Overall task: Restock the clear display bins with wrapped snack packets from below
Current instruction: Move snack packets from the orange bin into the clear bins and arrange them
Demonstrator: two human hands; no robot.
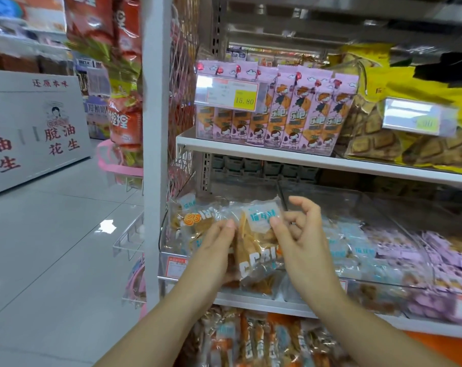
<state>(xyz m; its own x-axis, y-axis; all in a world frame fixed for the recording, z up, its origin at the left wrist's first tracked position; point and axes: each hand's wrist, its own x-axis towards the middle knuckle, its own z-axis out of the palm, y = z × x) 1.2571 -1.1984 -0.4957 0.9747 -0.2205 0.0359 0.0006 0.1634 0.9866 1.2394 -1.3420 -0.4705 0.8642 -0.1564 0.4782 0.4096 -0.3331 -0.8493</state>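
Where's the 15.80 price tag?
Head view, upper centre: the price tag hangs in front of the pink packets, one shelf above the snack packet being held.

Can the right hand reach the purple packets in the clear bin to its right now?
Probably yes: the purple packets lie in a clear bin that seems open on top, nothing between; but the right hand pinches a packet.

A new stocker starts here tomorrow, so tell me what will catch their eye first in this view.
First, the centre: the left hand and right hand pinch a clear snack packet with a blue label over the leftmost clear bin. Next, the pink packets standing upright on the shelf above, behind a yellow 15.80 price tag. At far left stands a white carton with red characters.
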